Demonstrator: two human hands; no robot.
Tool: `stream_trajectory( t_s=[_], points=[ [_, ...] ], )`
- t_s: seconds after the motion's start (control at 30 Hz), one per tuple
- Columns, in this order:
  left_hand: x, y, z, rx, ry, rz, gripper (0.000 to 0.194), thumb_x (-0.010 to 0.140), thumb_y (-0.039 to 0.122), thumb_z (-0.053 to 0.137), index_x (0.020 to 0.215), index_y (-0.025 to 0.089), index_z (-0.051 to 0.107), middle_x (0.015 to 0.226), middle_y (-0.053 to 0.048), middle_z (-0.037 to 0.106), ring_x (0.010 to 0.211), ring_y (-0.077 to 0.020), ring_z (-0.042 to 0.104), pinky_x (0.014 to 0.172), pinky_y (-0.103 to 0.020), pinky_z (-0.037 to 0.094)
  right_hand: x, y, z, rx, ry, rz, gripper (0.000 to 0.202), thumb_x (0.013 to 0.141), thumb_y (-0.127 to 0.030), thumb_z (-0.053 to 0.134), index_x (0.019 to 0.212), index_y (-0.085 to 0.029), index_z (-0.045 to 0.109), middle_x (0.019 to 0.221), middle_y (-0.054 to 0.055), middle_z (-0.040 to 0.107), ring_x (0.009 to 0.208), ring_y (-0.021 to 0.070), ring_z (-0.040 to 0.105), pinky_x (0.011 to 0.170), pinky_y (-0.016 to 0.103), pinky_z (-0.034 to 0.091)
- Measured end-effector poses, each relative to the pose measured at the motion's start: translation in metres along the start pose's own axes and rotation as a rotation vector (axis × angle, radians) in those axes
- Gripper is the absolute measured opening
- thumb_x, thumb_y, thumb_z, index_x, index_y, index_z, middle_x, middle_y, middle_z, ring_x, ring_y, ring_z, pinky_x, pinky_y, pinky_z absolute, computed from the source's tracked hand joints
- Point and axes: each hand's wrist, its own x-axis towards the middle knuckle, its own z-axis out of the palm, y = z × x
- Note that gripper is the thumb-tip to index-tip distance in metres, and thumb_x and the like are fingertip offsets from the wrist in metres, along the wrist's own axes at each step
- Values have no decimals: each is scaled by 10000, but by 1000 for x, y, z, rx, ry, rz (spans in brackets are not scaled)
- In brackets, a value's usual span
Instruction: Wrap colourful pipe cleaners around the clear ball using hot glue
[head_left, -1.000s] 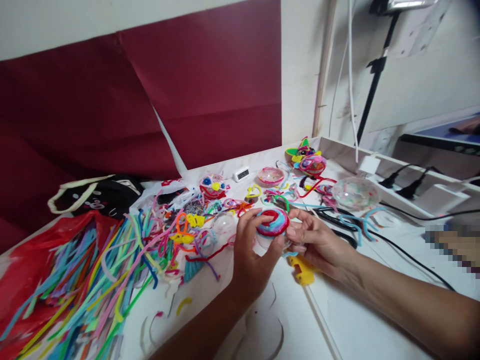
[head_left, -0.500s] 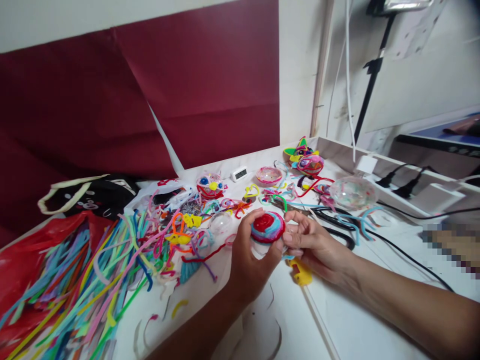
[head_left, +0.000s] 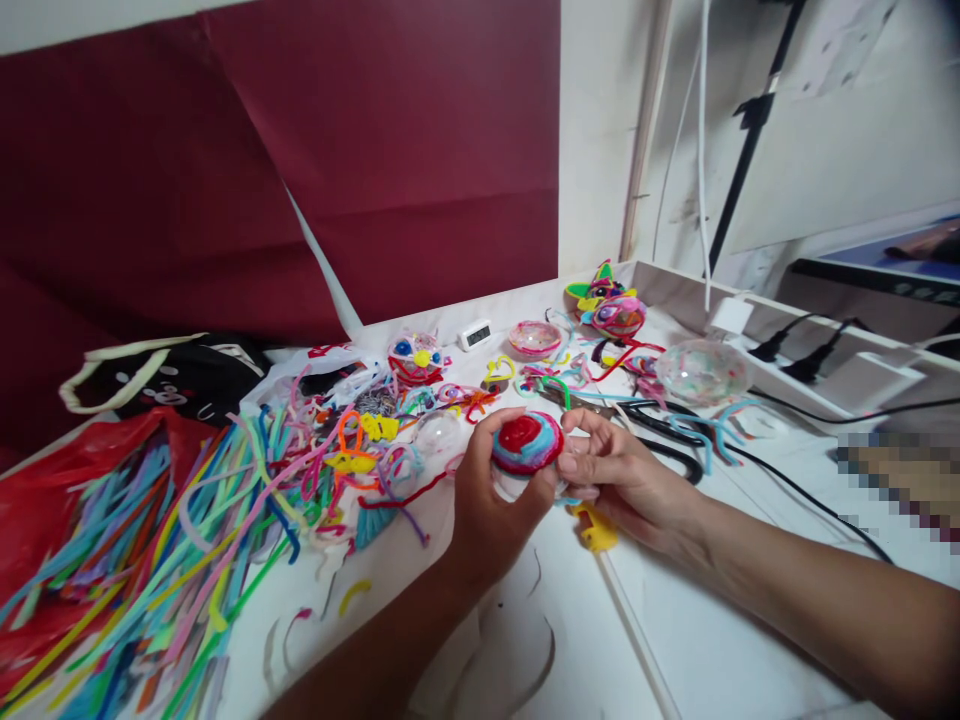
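Observation:
A round ball (head_left: 528,442) wound with red, light blue and pink fuzzy strands is held up over the table's middle, its lower part clear. My left hand (head_left: 491,500) grips it from the left, thumb at the lower front and fingers behind. On its right side, my right hand (head_left: 619,475) pinches the edge between thumb and fingers. Beneath the right hand lies a yellow piece (head_left: 596,527) on the white tabletop. Black-handled scissors (head_left: 660,430) rest just behind that hand.
Many coloured pipe cleaners (head_left: 172,540) spread over a red bag (head_left: 30,500) at left. Decorated balls (head_left: 416,358), a pink-rimmed bowl (head_left: 535,340), a clear bowl (head_left: 703,371) and a small digital clock (head_left: 474,335) stand behind. Black cables run at right.
The view has shifted slightly, so everything sits a little higher and further left. Both hands keep their hold on the ball, which appears nearly unchanged.

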Motion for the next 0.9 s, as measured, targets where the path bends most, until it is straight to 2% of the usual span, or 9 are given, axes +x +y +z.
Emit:
stream_trajectory(
  t_s=[0.2,0.37,0.57,0.7,0.8,0.9],
  points=[
    [2,0,-1,-14,11,4,443,734,210,682,1161,213,565,1116,-49,685,1034,-209,664,892,-310,539,-3,-5,4,-50,-14,14,561,554,-199,927,897,-244,486,552,-90,596,429,33,376,421,142,262],
    [3,-3,-5,-1,-4,31,427,758,220,685,1170,223,574,1115,-43,682,1060,-207,651,909,-309,528,-6,-9,5,-172,-34,-12,538,605,-265,914,939,-259,492,577,-92,607,455,55,431,413,142,352],
    [5,-5,-10,46,-1,78,380,769,202,677,1143,221,610,1161,-58,672,1107,-217,632,976,-339,513,-7,-13,1,-441,-26,-77,574,639,-363,901,1045,-278,505,664,-88,592,481,95,474,378,240,492],
    [6,-3,-11,77,4,110,354,755,185,671,1105,222,628,1127,-57,685,1075,-216,641,968,-347,519,-6,-13,-2,-589,-54,-185,509,695,-388,868,1045,-262,521,636,-90,539,493,100,502,389,201,445],
    [6,-2,-11,77,15,98,340,754,201,683,1090,221,637,1114,-57,694,1064,-222,649,958,-351,526,-6,-15,-4,-694,-57,-239,460,745,-397,832,1056,-258,522,653,-70,577,505,109,526,422,212,435],
    [8,-3,-11,68,30,55,342,751,202,686,1090,218,643,1113,-55,697,1063,-224,655,945,-348,534,-7,-20,-3,-788,-23,-330,432,744,-398,832,1030,-238,552,668,-51,606,534,111,530,480,232,440]
  ],
)
